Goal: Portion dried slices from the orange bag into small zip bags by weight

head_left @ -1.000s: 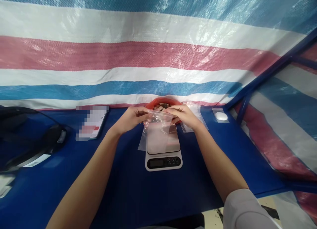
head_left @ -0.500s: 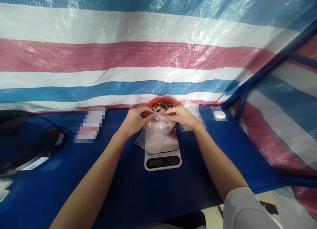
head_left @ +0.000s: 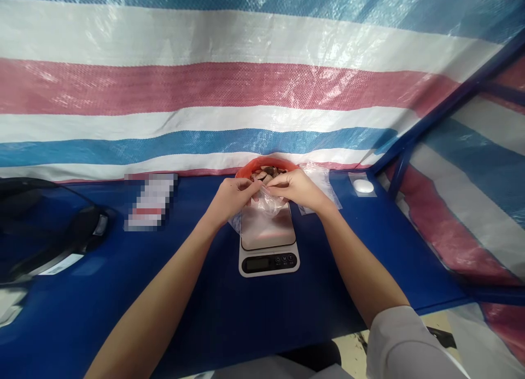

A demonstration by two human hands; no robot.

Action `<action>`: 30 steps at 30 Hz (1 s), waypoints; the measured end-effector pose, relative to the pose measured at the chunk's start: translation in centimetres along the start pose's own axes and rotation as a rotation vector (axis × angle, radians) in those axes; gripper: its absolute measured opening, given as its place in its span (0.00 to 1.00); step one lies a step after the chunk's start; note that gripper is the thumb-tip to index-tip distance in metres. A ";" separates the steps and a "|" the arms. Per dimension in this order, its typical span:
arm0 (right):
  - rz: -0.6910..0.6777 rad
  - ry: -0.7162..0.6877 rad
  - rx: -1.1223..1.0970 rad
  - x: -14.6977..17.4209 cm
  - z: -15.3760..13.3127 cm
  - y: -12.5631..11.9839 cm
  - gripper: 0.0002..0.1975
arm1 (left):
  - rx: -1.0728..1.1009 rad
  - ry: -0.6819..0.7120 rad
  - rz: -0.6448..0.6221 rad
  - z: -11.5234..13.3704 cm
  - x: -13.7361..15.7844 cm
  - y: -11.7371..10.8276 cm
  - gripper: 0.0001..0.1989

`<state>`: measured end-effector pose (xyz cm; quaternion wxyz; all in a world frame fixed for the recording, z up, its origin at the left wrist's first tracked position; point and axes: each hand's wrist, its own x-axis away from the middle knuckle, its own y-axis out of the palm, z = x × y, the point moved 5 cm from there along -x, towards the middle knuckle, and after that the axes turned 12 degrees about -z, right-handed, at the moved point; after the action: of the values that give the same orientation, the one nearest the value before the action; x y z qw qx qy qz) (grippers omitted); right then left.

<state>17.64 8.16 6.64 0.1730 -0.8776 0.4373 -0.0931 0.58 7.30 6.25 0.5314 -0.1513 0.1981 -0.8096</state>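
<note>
A clear plastic bag (head_left: 268, 204) hangs crumpled between my two hands, above the far part of a kitchen scale (head_left: 268, 234). My left hand (head_left: 237, 197) pinches the bag's edge from the left. From the right, my right hand (head_left: 293, 188) grips it with thumb and fingers, close to the left fingertips. Just behind the hands is a red bag (head_left: 266, 163) with its mouth spread wide, holding several brown and tan pieces (head_left: 268, 174) whose kind I cannot make out. The scale has a white body, a shiny plate and a dark display.
More clear plastic bags (head_left: 322, 185) lie right of the red bag. A white rounded object (head_left: 363, 186) rests farther right on the blue table (head_left: 205, 308). At left are a blurred-out item (head_left: 151, 201) and a black headset-like object (head_left: 77, 231). Striped sheeting (head_left: 205, 89) rises behind.
The clear bag has bunched up nearer the fingers and covers less of the scale plate. My fingertips have come slightly closer together. The view has shifted a little.
</note>
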 end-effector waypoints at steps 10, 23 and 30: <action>-0.036 0.036 0.030 0.1 0.3 -0.2 0.08 | 0.059 -0.040 -0.054 -0.7 -0.1 0.1 0.16; -0.028 0.109 -0.064 0.5 1.4 -1.7 0.10 | -0.402 0.197 0.067 0.7 0.5 -0.8 0.14; 0.037 0.086 -0.111 0.3 1.0 -1.6 0.10 | -0.373 0.353 0.142 0.9 0.9 1.2 0.31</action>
<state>19.28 9.03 6.30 0.1069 -0.8728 0.4650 -0.1032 1.62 5.93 6.54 0.5069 -0.0891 0.4436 -0.7337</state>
